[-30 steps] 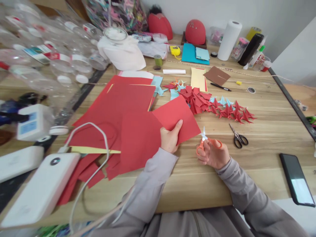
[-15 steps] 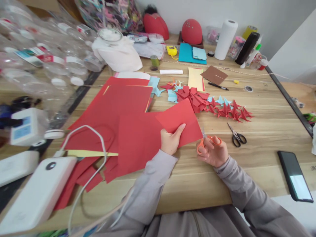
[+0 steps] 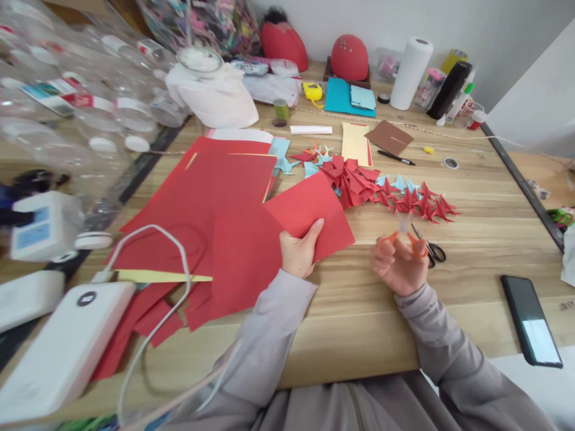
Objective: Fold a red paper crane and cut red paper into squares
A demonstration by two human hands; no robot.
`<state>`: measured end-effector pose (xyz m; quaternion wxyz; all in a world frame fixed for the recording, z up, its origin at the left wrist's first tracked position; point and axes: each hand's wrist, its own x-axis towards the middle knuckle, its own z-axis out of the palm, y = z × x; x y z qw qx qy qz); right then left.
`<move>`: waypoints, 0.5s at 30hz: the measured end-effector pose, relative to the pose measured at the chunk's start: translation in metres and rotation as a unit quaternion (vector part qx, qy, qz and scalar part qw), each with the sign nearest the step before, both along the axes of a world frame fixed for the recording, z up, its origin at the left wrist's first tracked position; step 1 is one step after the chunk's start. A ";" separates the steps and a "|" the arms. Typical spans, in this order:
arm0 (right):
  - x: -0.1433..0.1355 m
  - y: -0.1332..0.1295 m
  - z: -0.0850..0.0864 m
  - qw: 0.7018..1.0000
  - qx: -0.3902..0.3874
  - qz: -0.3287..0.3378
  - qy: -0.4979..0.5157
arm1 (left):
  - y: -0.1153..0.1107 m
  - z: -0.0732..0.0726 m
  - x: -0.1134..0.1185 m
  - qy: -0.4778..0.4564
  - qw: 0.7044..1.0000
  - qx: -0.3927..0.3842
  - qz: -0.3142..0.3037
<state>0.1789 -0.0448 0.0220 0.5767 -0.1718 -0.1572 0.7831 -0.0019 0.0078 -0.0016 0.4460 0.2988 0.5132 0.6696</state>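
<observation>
My left hand (image 3: 299,248) grips a red sheet of paper (image 3: 309,206), thumb on top and the other fingers beneath it. The sheet is held above larger red sheets (image 3: 242,257) on the table. Orange-handled scissors (image 3: 404,234) are in my right hand (image 3: 399,266), fingers through the loops, blades pointing away from me and blurred. They are apart from the paper. Just beyond that hand lie black-handled scissors (image 3: 435,254). Folded red paper pieces (image 3: 353,182) and pointed red paper shapes (image 3: 426,203) are heaped past the sheet.
A white power bank (image 3: 67,347) with a looping white cable (image 3: 155,228) sits at the left. Clear plastic bottles (image 3: 94,114) crowd the far left. A phone (image 3: 530,320) lies at the right. Brown paper (image 3: 390,137), a pen (image 3: 396,157) and a yellow tape measure (image 3: 313,91) lie farther back.
My right hand has drawn the orange scissors away from the red sheet's edge, to the right and slightly up. My left hand with the sheet has shifted a little left.
</observation>
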 end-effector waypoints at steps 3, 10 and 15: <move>-0.009 -0.004 -0.006 0.991 0.033 0.128 -0.015 | 0.000 0.000 0.003 -0.033 0.999 -0.001 -0.027; -0.018 -0.009 -0.016 0.976 0.081 0.198 -0.037 | 0.000 0.004 0.005 -0.050 0.998 -0.024 -0.011; -0.017 -0.009 -0.017 0.973 0.078 0.211 -0.040 | 0.000 0.005 0.004 -0.045 0.999 -0.023 -0.016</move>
